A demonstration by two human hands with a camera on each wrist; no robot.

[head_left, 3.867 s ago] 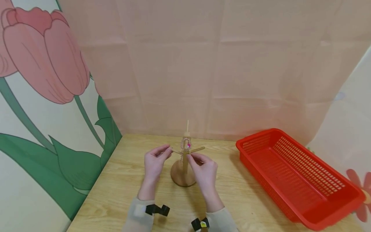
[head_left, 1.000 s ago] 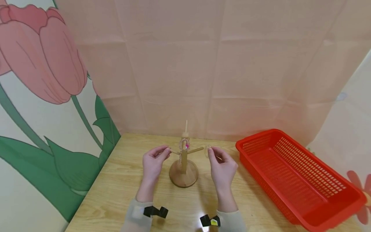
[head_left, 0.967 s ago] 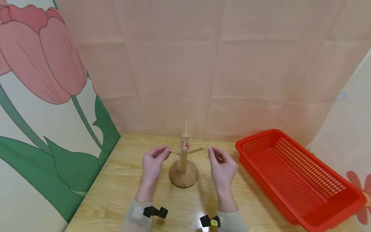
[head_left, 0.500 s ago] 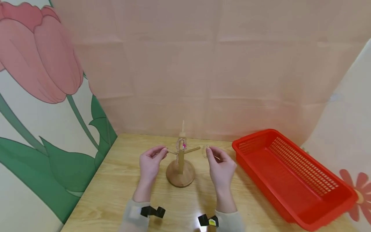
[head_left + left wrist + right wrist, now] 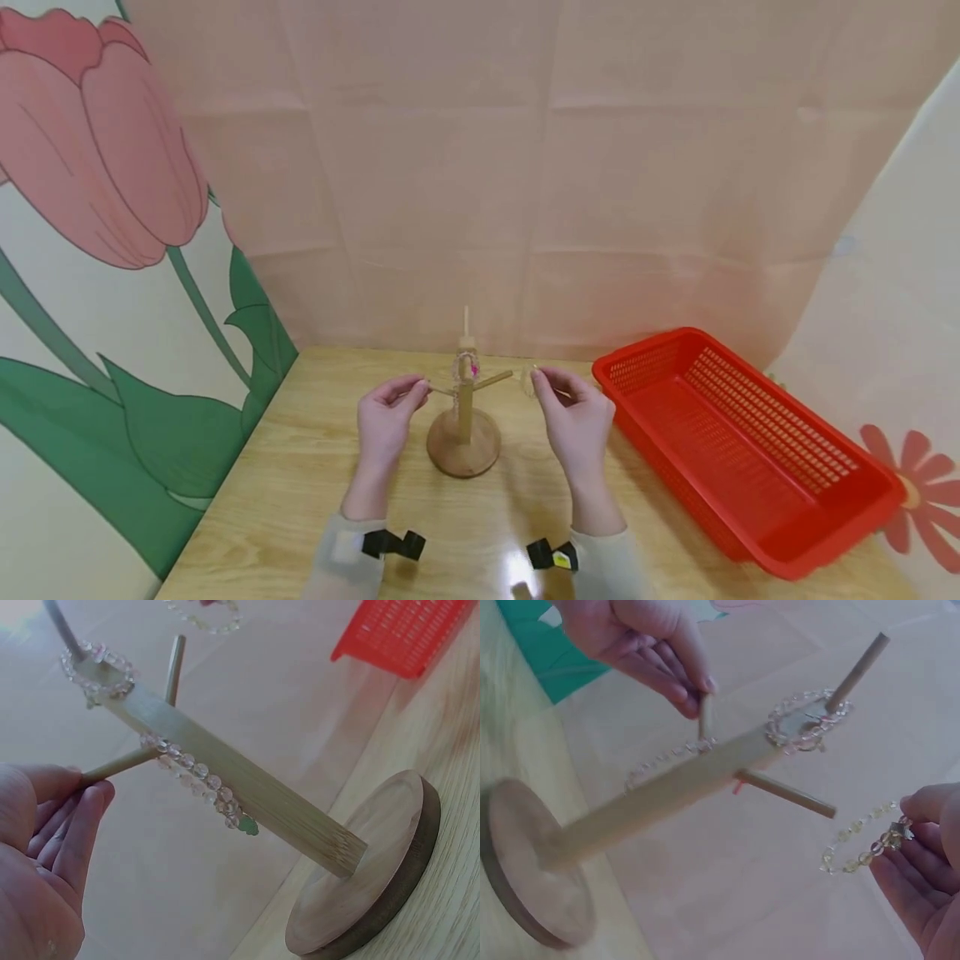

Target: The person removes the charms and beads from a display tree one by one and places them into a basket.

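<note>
A wooden jewelry stand with a round base stands upright on the table, pegs sticking out from its post. My left hand pinches the tip of its left peg. From that peg a pink bead bracelet with a green charm hangs along the post. Another pink bead bracelet loops round the top of the post. To the right of the stand, my right hand pinches a pale yellow bead bracelet with a star-shaped charm. The bare right peg points toward this bracelet, apart from it.
A red plastic basket with perforated sides sits at the right of the wooden table. Behind the table hangs a pinkish cloth. A tulip-patterned panel rises along the left.
Earlier my right hand was at the stand's post; it moved right and now holds the yellow bracelet beyond the right peg. My left hand stays on the left peg. The head view shifted slightly.
</note>
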